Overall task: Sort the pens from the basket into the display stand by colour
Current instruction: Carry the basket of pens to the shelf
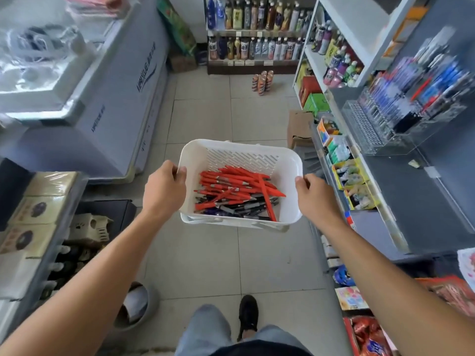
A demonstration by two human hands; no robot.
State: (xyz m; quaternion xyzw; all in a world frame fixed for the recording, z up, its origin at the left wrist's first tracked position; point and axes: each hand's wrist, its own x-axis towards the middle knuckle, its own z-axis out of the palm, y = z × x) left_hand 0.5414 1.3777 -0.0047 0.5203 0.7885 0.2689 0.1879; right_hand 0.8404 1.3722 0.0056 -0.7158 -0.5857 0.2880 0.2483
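Note:
I carry a white plastic basket (195,155) in front of me over the tiled floor. My left hand (164,187) grips its left rim and my right hand (309,194) grips its right rim. Inside lies a heap of pens (236,194): many red ones on top, with black and a few blue ones underneath. The clear acrylic display stand (401,116) sits on the grey shelf at the upper right, holding blue, red and black pens in its slots.
A chest freezer (108,104) runs along the left. Shelves of snacks and drinks (341,160) line the right. A drinks rack (254,32) stands at the far end, with cans (262,82) and a cardboard box (299,129) on the floor.

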